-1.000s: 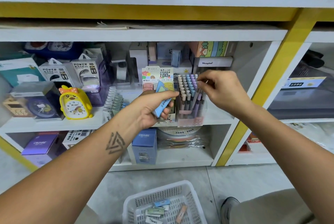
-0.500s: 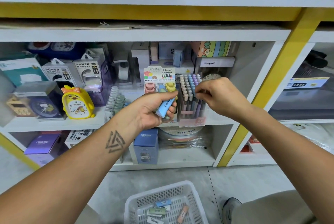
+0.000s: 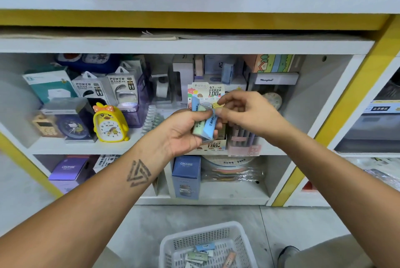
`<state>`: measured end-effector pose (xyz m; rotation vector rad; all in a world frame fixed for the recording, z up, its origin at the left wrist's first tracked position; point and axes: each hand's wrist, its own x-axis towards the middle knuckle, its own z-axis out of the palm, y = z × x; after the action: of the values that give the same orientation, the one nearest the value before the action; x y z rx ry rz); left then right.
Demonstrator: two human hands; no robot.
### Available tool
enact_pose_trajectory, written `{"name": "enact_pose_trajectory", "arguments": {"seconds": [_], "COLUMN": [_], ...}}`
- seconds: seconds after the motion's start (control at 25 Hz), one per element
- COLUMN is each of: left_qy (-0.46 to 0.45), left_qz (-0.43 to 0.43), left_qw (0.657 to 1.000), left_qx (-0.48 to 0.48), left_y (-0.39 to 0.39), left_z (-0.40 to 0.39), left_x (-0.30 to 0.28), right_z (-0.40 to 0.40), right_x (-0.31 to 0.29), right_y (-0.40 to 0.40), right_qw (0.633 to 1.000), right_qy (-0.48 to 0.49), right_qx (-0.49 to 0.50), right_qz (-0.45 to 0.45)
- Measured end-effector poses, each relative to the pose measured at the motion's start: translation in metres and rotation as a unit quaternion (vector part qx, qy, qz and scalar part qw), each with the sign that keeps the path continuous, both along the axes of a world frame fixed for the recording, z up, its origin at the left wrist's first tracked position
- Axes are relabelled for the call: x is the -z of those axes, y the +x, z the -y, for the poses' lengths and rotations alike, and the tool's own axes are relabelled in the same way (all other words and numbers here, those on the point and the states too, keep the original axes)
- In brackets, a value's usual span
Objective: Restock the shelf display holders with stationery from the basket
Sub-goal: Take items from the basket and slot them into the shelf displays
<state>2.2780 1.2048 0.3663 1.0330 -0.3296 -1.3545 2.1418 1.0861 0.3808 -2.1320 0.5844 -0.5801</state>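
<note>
Since these small lead cases look light, stiff and slick, I judge they'd slip from a loose hold, so I'd take each by its long flat sides near the top end. They sit fanned in my left hand, in front of the shelf holder, fingers curled round the bundle. My right hand pinches the top of the blue case between thumb and forefinger, other fingers loosely bent. More cases lie in the basket on the floor below.
</note>
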Motion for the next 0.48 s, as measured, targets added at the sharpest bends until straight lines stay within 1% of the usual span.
{"name": "enact_pose_trajectory", "arguments": {"seconds": [0.08, 0.12, 0.2, 0.24, 0.28, 0.32, 0.4, 0.48], "left_qy": [-0.016, -0.024, -0.035, -0.039, -0.044, -0.048, -0.046, -0.025], "left_qz": [0.006, 0.008, 0.021, 0.029, 0.033, 0.037, 0.053, 0.076], "left_qw": [0.998, 0.997, 0.992, 0.989, 0.985, 0.982, 0.978, 0.975], "left_qx": [-0.053, -0.079, -0.122, -0.143, -0.161, -0.177, -0.195, -0.207], "left_y": [0.008, 0.013, 0.022, 0.026, 0.030, 0.034, 0.047, 0.063], "left_z": [-0.006, -0.009, -0.013, -0.016, -0.019, -0.022, -0.028, -0.034], "left_x": [-0.002, -0.004, -0.006, -0.007, -0.008, -0.009, -0.012, -0.011], "right_z": [-0.010, -0.015, -0.027, -0.033, -0.038, -0.041, -0.043, -0.039], "right_x": [0.000, 0.000, 0.003, 0.005, 0.006, 0.007, 0.005, 0.004], "right_y": [0.014, 0.021, 0.035, 0.043, 0.051, 0.059, 0.071, 0.081], "right_qw": [0.999, 0.996, 0.979, 0.970, 0.965, 0.964, 0.970, 0.985], "right_qy": [0.045, 0.084, 0.199, 0.239, 0.256, 0.259, 0.235, 0.164], "right_qx": [-0.004, -0.009, -0.037, -0.049, -0.050, -0.042, -0.013, 0.021], "right_qz": [-0.020, -0.025, -0.012, 0.002, 0.019, 0.033, 0.056, 0.056]}}
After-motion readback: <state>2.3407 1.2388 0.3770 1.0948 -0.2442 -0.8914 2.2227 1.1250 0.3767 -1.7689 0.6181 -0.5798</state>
